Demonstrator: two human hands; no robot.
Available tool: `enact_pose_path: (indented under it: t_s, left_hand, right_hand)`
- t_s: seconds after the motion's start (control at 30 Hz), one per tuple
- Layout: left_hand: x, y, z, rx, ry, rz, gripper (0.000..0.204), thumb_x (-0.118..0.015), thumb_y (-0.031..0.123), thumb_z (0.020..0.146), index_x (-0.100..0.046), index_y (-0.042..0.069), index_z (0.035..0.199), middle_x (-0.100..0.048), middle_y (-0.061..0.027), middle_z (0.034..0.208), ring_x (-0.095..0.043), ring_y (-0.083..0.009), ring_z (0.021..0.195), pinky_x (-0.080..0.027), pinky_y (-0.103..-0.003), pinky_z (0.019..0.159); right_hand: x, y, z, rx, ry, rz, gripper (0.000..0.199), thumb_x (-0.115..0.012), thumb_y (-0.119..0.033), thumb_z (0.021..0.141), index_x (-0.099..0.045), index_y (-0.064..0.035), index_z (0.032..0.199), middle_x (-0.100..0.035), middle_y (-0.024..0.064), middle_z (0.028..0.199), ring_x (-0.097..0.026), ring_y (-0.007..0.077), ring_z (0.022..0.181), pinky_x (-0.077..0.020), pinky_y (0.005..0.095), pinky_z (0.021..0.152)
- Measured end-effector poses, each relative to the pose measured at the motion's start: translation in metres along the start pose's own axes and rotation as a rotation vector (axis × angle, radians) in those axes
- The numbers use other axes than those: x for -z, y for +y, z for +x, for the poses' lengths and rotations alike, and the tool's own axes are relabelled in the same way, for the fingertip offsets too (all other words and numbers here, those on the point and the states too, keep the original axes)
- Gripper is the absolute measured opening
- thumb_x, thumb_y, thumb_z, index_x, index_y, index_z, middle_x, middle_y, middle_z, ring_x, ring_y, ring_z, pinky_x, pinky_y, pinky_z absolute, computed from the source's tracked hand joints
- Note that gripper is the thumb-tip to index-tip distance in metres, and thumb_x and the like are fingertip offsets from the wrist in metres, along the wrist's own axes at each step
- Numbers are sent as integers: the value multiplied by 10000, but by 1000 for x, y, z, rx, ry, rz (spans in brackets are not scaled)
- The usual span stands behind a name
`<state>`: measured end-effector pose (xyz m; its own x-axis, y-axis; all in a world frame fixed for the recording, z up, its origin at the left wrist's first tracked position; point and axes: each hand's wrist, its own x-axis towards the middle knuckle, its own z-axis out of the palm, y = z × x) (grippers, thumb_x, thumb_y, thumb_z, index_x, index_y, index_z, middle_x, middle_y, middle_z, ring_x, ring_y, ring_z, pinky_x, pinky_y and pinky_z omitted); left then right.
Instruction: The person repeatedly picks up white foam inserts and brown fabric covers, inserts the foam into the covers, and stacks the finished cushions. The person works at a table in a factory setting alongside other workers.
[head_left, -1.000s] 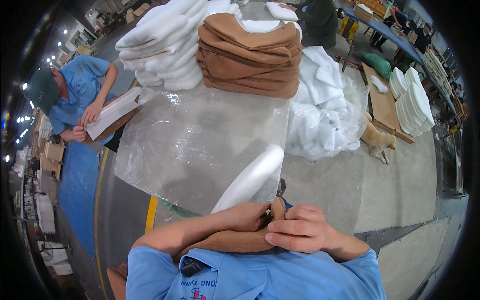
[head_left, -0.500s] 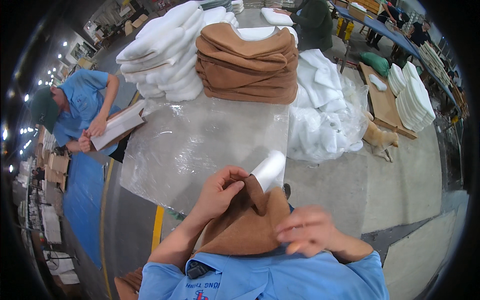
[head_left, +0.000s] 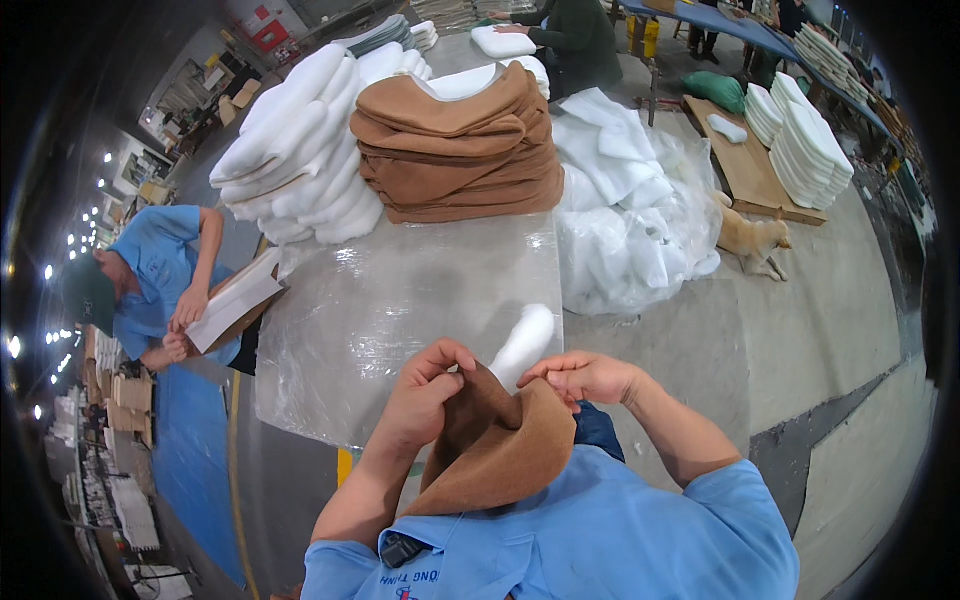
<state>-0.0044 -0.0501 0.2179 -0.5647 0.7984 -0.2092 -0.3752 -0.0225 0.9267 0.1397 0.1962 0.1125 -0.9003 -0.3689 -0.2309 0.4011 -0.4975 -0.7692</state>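
Note:
A brown fabric cover [head_left: 490, 460] hangs between my hands, close against my shirt, its upper edge gaping. My left hand [head_left: 425, 395] is closed, pinching the cover's left edge between thumb and fingers. On the other side my right hand [head_left: 588, 380] grips the right edge the same way. A rounded piece of white padding [head_left: 525, 340] sticks up just beyond the cover's gap, between both hands. Its lower end is hidden by the brown fabric, so I cannot tell how far it reaches in.
Beyond my hands is a plastic-covered table [head_left: 400, 300]. Brown folded covers [head_left: 460, 170] and white pads [head_left: 290, 150] are stacked on it. Right of it sits a plastic bag of white padding [head_left: 635, 250]; a dog [head_left: 755, 238] lies beyond. A co-worker [head_left: 160, 270] works at left.
My right hand has come up from the cover's lower right side and now grips its right edge. The cover is spread wider. The view has shifted somewhat.

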Motion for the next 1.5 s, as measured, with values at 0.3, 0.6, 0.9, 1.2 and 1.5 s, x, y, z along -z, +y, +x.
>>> enact_pose_path:
  t_s: [0.3,0.6,0.9,1.2,1.5]
  left_hand:
    - [5,-6,23,231,68,-164,199,-573,210,1066,-661,37,1110,-655,-45,987,-619,-106,888,-524,-286,789]
    - [-36,-17,36,823,-28,405,593,-456,587,1092,-697,53,1179,-668,-4,924,-605,-70,826,-473,-228,695]
    - [-22,-15,54,717,-601,486,234,-624,274,1061,-718,69,1002,-694,42,879,-626,-56,786,-503,-244,695]
    - [-54,37,69,396,-778,1194,257,-616,202,995,-719,23,1148,-733,-137,907,-662,-202,801,-531,-341,762]
    - [-16,4,83,631,-680,690,210,-587,146,1024,-712,-1,1107,-706,22,1000,-610,-61,929,-498,-246,820]
  right_hand:
    - [-22,48,8,422,387,-76,124,-678,-129,1040,-689,-32,1116,-685,-27,936,-594,82,736,-481,239,663]
    - [-49,28,-7,817,704,-915,139,-732,-59,953,-710,-46,1090,-693,83,1021,-672,193,876,-527,296,750]
    - [-11,35,-8,240,122,30,381,-589,-146,1070,-620,-30,1431,-668,25,1339,-612,102,1116,-497,292,925]
    - [0,66,23,78,-237,159,357,-643,-70,957,-628,-67,1314,-643,-54,1000,-581,35,798,-446,224,659]
    - [-27,67,14,141,74,187,232,-731,-77,952,-643,-67,1167,-649,-26,931,-587,51,752,-477,251,641]
